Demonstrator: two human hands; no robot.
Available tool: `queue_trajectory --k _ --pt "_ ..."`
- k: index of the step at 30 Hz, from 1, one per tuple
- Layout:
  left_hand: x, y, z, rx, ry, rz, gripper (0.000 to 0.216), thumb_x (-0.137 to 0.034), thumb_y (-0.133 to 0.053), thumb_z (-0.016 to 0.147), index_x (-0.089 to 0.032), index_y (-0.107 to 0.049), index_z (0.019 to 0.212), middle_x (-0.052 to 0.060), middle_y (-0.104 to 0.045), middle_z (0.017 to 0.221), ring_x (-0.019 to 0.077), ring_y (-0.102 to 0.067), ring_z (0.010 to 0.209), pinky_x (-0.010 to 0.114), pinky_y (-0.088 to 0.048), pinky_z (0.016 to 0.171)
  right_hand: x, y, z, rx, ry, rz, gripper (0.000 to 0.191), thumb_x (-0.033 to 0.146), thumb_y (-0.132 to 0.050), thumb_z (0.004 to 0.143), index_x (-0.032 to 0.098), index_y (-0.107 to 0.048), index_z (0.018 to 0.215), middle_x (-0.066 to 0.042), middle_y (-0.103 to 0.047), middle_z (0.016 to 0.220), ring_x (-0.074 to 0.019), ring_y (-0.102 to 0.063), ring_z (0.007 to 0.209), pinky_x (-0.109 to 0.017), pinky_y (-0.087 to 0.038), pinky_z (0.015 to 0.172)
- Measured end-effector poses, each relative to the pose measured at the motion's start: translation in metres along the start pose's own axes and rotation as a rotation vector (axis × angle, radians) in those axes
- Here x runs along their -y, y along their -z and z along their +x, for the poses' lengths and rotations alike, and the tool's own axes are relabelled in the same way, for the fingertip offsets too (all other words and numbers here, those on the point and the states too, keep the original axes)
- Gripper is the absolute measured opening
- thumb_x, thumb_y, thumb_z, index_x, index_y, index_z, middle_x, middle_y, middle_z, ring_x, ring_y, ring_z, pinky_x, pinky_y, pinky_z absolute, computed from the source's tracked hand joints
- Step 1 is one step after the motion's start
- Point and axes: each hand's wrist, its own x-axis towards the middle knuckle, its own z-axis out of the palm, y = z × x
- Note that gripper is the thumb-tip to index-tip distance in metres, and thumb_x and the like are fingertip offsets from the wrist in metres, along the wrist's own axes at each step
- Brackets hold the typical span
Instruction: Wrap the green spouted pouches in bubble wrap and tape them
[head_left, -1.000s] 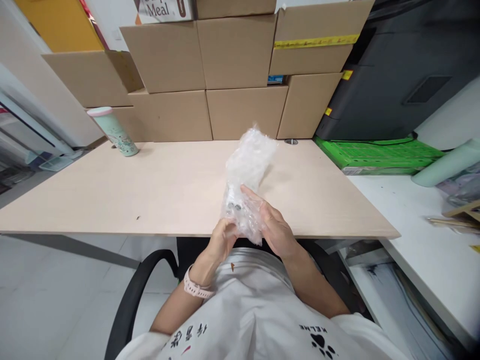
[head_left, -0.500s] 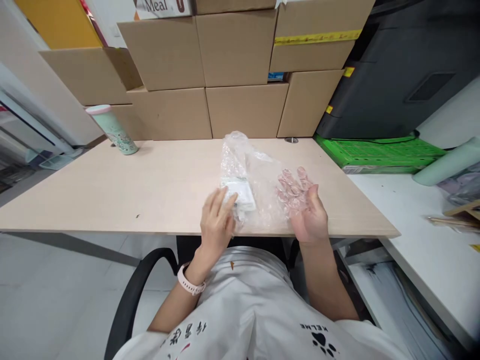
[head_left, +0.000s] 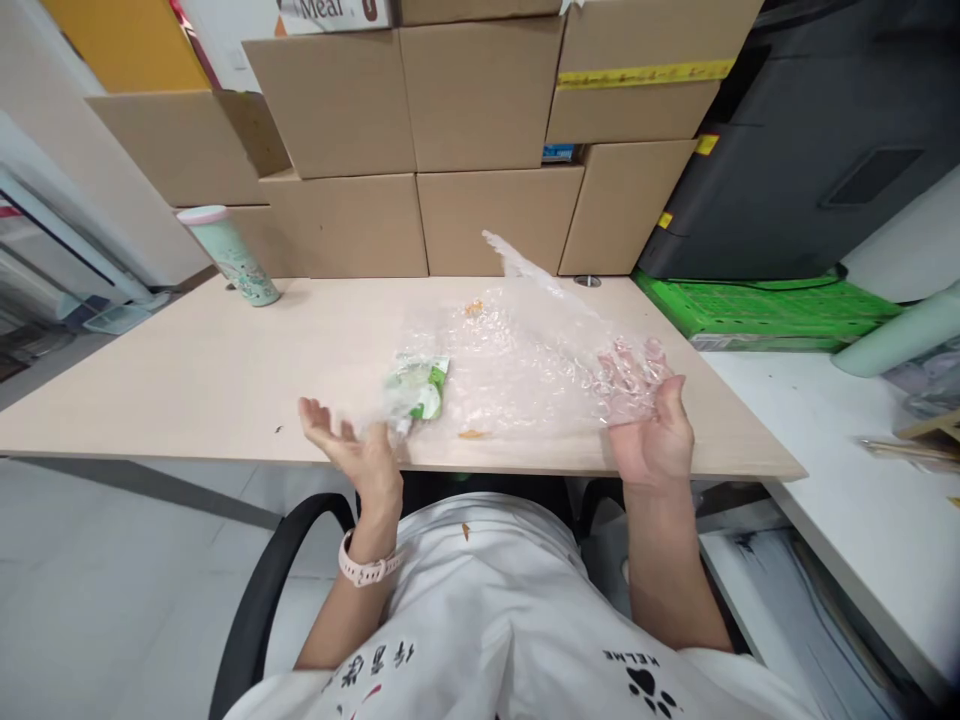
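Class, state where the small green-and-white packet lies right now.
Head view: the green-and-white packet lies on the desk at the left end of the bubble wrap, just beyond the left hand.

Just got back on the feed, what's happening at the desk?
A seated person has a sheet of clear bubble wrap spread over the wooden desk. The right hand is open under its right end, fingers showing through the plastic; the left hand is open, palm up, at its left end. A small green and white packet lies by the left hand.
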Motion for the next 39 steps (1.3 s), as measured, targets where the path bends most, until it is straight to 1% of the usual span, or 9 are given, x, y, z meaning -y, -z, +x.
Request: queue_trajectory --k 5,9,12,16,18,22,25,28,39 --pt "-0.013 0.005 0.000 0.263 -0.416 0.321 0.049 -0.035 -0.060 0.091 -0.028 -0.049 0.138 0.010 -0.040 0.155 0.0350 -0.028 0.149 0.063 -0.017 0.123 0.005 0.006 0.003 0.024 0.070 -0.167 0.071 0.069 -0.014 0.095 0.037 -0.022 0.158 0.000 -0.033 0.161 -0.0333 -0.026 0.151 -0.070 -0.032 0.112" --pt "-0.005 -0.003 0.000 0.516 -0.337 0.349 0.039 -0.036 -0.062 0.088 -0.026 -0.060 0.125 0.014 -0.062 0.133 0.0358 -0.054 0.128 0.058 -0.044 0.108 0.007 0.024 0.011 -0.037 0.184 -0.286 0.072 0.070 -0.016 0.095 0.039 -0.017 0.159 0.004 -0.030 0.162 -0.0345 -0.024 0.151 -0.071 -0.029 0.114" --pt "0.002 -0.007 0.000 0.425 -0.155 0.267 0.034 -0.032 -0.055 0.092 -0.028 -0.058 0.126 0.011 -0.069 0.115 0.0294 -0.069 0.103 0.051 -0.055 0.094 0.008 0.040 0.014 -0.107 0.306 -0.358 0.068 0.065 -0.015 0.097 0.042 0.001 0.159 0.011 -0.015 0.165 -0.0354 -0.006 0.153 -0.076 -0.020 0.115" --pt "0.004 -0.004 0.002 0.233 0.038 0.032 0.055 -0.023 -0.047 0.093 -0.027 -0.033 0.145 0.012 -0.058 0.134 0.0210 -0.072 0.096 0.041 -0.059 0.090 0.019 0.043 0.000 -0.072 0.347 -0.452 0.069 0.050 -0.023 0.103 0.047 0.027 0.150 0.022 0.020 0.160 -0.0335 0.024 0.147 -0.078 -0.013 0.116" --pt "0.001 0.000 0.002 0.093 -0.057 0.085 0.067 -0.017 -0.050 0.089 -0.025 -0.025 0.151 0.016 -0.042 0.150 0.0269 -0.059 0.127 0.049 -0.046 0.109 0.025 0.030 -0.011 -0.121 0.383 -0.545 0.068 0.047 -0.034 0.102 0.045 0.005 0.158 0.022 0.017 0.161 -0.0360 0.025 0.148 -0.077 -0.009 0.117" --pt "-0.015 0.007 -0.004 -0.036 -0.427 0.298 0.065 -0.016 -0.055 0.088 -0.024 -0.034 0.149 0.014 -0.029 0.160 0.0334 -0.020 0.153 0.064 -0.011 0.123 0.017 -0.024 -0.024 0.081 0.358 -0.748 0.048 0.045 -0.043 0.100 0.036 -0.048 0.147 0.010 -0.032 0.160 -0.0350 -0.009 0.154 -0.067 -0.006 0.125" --pt "-0.023 0.003 -0.012 0.320 -0.506 0.279 0.048 -0.022 -0.056 0.091 -0.028 -0.049 0.139 0.011 -0.048 0.149 0.0315 -0.037 0.146 0.060 -0.028 0.121 -0.010 -0.066 -0.026 0.434 0.248 -0.679 0.050 0.047 -0.040 0.100 0.038 -0.044 0.149 0.011 -0.033 0.159 -0.0299 -0.025 0.151 -0.056 -0.020 0.128" --pt "-0.015 -0.010 -0.018 0.624 -0.416 0.302 0.056 -0.038 -0.066 0.086 -0.031 -0.050 0.139 0.009 -0.044 0.154 0.0364 -0.035 0.147 0.061 -0.035 0.117 -0.038 -0.086 -0.027 0.529 0.144 -0.610 0.056 0.052 -0.040 0.099 0.040 -0.034 0.154 0.014 -0.024 0.162 -0.0301 -0.023 0.151 -0.053 -0.024 0.128" --pt "-0.007 -0.054 -0.022 0.653 -0.368 0.370 0.055 -0.026 -0.063 0.081 -0.029 -0.055 0.136 0.012 -0.049 0.149 0.0402 -0.040 0.143 0.065 -0.034 0.115 -0.057 -0.084 -0.025 0.548 0.101 -0.606 0.064 0.057 -0.041 0.091 0.033 -0.043 0.150 -0.002 -0.029 0.162 -0.0337 -0.025 0.148 -0.053 -0.028 0.120"
